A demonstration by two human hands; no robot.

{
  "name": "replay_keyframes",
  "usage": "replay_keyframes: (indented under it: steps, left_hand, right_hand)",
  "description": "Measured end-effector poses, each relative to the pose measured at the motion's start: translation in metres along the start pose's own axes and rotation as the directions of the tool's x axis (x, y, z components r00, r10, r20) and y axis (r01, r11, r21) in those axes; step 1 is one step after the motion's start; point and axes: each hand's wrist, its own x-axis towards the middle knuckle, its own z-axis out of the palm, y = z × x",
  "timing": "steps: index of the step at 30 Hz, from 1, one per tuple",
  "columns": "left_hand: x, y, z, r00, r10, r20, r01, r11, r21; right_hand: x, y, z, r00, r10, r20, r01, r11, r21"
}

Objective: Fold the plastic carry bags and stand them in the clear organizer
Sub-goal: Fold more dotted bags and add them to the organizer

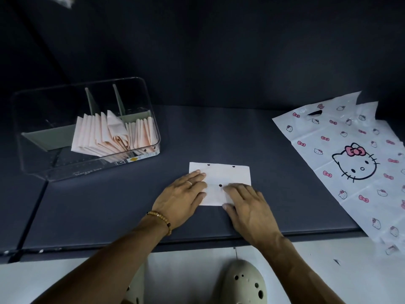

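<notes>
The counter (285,205) was a dark, matte surface with a dark backdrop rising behind it, and its near edge ran across the lower part of the view above a pale floor (65,279). On the right side of the counter lay a stack of unfolded bags (341,159), white plastic printed with a cartoon cat face and pink bows, spread flat and hanging over the near edge. On the left stood the clear organizer (54,167), a see-through box with grey dividers; folded bags (105,134), pale pink, stood upright in a row in its right-hand part, leaning against one another, while its left part held none.

In the middle of the counter, near the front edge, lay the folded bag (228,174), a white rectangle with a few small dark marks showing. Both hands lay flat upon it. The left hand (182,198) pressed its left portion with straight fingers, a ring on one finger and a beaded bracelet (161,219) at the wrist; its grip was open, holding nothing. The right hand (249,207) pressed the lower right portion, fingers also straight and spread, nothing pinched.

Below the counter edge, two pale clogs (243,284) with holes showed on the floor.
</notes>
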Motion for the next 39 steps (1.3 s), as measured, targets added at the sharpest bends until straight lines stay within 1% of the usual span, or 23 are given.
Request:
replay_keyframes:
  steps: [2, 4, 6, 8, 11, 13, 16, 17, 18, 20, 22, 23, 25, 28, 29, 31, 32, 35, 39]
  left_hand:
    - [0.000, -0.002, 0.000, 0.998, -0.026, 0.058, 0.028, 0.999, -0.034]
    - [-0.002, -0.003, -0.001, 0.992, -0.039, 0.119, 0.042, 0.999, -0.023]
    - [-0.003, -0.003, -0.001, 0.989, -0.044, 0.141, 0.044, 0.999, -0.002]
    - [-0.002, -0.002, -0.001, 0.989, -0.041, 0.139, 0.040, 0.999, 0.012]
    - [-0.002, -0.002, -0.001, 0.992, -0.039, 0.116, 0.037, 0.999, 0.022]
    - [-0.002, -0.002, 0.000, 0.992, -0.045, 0.117, 0.042, 0.999, 0.025]
    - [-0.001, -0.002, 0.001, 0.996, -0.035, 0.082, 0.034, 0.999, 0.018]
    - [-0.001, -0.002, 0.001, 0.998, -0.022, 0.058, 0.021, 1.000, 0.013]
    - [0.000, -0.001, 0.001, 0.999, -0.014, 0.038, 0.013, 1.000, 0.011]
    - [0.001, 0.001, 0.000, 0.999, -0.018, 0.028, 0.017, 1.000, 0.007]
    - [0.000, 0.001, -0.002, 0.998, -0.027, 0.052, 0.027, 1.000, 0.002]
    - [0.000, 0.001, -0.003, 0.997, -0.036, 0.073, 0.036, 0.999, -0.001]
    - [0.002, 0.002, -0.006, 0.994, -0.054, 0.098, 0.055, 0.999, -0.002]
    - [0.006, 0.006, -0.011, 0.994, -0.093, 0.065, 0.095, 0.995, -0.036]
    - [0.005, 0.007, -0.014, 0.990, -0.123, 0.063, 0.126, 0.991, -0.045]
    - [0.001, 0.007, -0.020, 0.984, -0.175, 0.038, 0.177, 0.983, -0.044]
    - [-0.002, 0.007, -0.024, 0.980, -0.196, 0.018, 0.197, 0.980, -0.040]
    - [-0.001, 0.007, -0.033, 0.946, -0.322, 0.051, 0.324, 0.944, -0.057]
    - [0.015, 0.008, -0.035, 0.856, -0.512, 0.070, 0.516, 0.854, -0.071]
  right_hand:
    - [0.007, -0.002, 0.000, 0.998, 0.010, -0.067, -0.011, 1.000, -0.017]
    - [0.010, -0.001, -0.001, 0.993, 0.001, -0.115, 0.000, 1.000, 0.012]
    - [0.011, 0.003, -0.003, 0.995, -0.032, -0.098, 0.035, 0.999, 0.028]
    - [0.010, 0.008, -0.005, 0.995, -0.091, -0.047, 0.089, 0.995, -0.037]
    - [0.012, 0.012, -0.002, 0.989, -0.147, -0.032, 0.141, 0.979, -0.150]
    - [0.016, 0.009, 0.000, 0.993, -0.120, -0.019, 0.117, 0.984, -0.133]
    - [0.014, 0.005, 0.000, 0.998, -0.035, -0.045, 0.037, 0.999, 0.034]
    - [0.011, 0.006, -0.001, 0.999, -0.024, -0.042, 0.027, 0.996, 0.080]
    - [0.008, 0.008, -0.002, 0.999, -0.033, -0.018, 0.035, 0.995, 0.091]
    - [0.004, 0.013, -0.003, 0.997, -0.078, -0.012, 0.078, 0.997, 0.019]
    - [0.004, 0.015, -0.002, 0.995, -0.078, -0.062, 0.075, 0.996, -0.049]
    - [0.005, 0.015, -0.002, 0.993, -0.061, -0.098, 0.056, 0.997, -0.048]
    - [0.010, 0.011, -0.006, 0.992, 0.000, -0.125, 0.006, 0.999, 0.045]
    - [0.016, 0.014, -0.010, 0.996, 0.081, -0.047, -0.069, 0.973, 0.219]
    - [0.016, 0.017, -0.011, 0.991, 0.130, -0.003, -0.123, 0.943, 0.311]
    - [0.015, 0.024, -0.013, 0.967, 0.239, 0.084, -0.250, 0.840, 0.481]
    - [0.014, 0.026, -0.013, 0.949, 0.296, 0.107, -0.307, 0.793, 0.526]
    - [0.019, 0.029, -0.009, 0.884, 0.440, 0.158, -0.446, 0.691, 0.568]
    - [0.030, 0.027, -0.005, 0.839, 0.518, 0.167, -0.526, 0.694, 0.491]
